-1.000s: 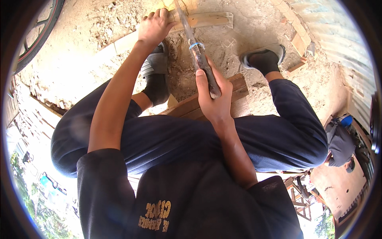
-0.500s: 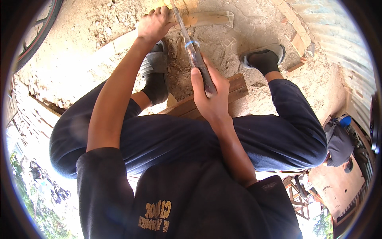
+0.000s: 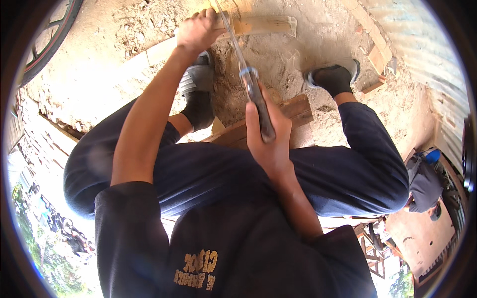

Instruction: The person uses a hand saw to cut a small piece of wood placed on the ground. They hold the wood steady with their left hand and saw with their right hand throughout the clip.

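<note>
My left hand (image 3: 198,31) grips a long, pale wooden strip (image 3: 266,26) lying on the dirt across the top of the view. Just right of those fingers, a narrow saw blade (image 3: 232,39) crosses the strip. My right hand (image 3: 271,129) is wrapped around the saw's dark, worn handle (image 3: 258,104), which has a light blue band at its blade end. The blade is slightly blurred.
Dark planks (image 3: 293,111) lie between my sandalled feet (image 3: 196,79). A bicycle wheel (image 3: 32,64) stands top left, wood offcuts (image 3: 377,57) beside a corrugated sheet wall (image 3: 417,39) at right. Another person (image 3: 422,184) in dark clothing is at lower right, near a wooden board (image 3: 417,233).
My right hand and the saw moved slightly forward half a second ago and have now come back toward my body, lower in the view. My left hand stays on the strip, shifted slightly right.
</note>
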Available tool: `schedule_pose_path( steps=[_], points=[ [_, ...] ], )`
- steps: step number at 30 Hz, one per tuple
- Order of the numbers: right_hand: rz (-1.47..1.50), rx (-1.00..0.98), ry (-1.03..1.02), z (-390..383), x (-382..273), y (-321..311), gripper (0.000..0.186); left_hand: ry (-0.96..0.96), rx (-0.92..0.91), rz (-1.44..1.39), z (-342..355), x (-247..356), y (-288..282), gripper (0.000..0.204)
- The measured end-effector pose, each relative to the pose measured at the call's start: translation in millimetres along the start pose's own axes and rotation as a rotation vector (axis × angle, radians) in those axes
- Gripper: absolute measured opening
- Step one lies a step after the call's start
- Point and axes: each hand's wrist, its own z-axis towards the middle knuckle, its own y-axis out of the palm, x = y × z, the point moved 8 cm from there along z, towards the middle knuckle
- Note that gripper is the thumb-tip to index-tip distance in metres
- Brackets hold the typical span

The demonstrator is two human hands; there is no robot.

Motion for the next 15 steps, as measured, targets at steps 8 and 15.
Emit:
schedule_pose_path(
  steps=[8,15],
  points=[
    [-0.013,0.016,-0.028,-4.9,3.1,-0.8,0.035,0.021,0.017,0.03,-3.0,4.7,-3.3,0.059],
    [-0.041,-0.028,-0.054,28.1,8.6,18.8,0.037,-0.08,-0.103,-0.066,3.7,-4.8,-0.9,0.059]
  ],
)
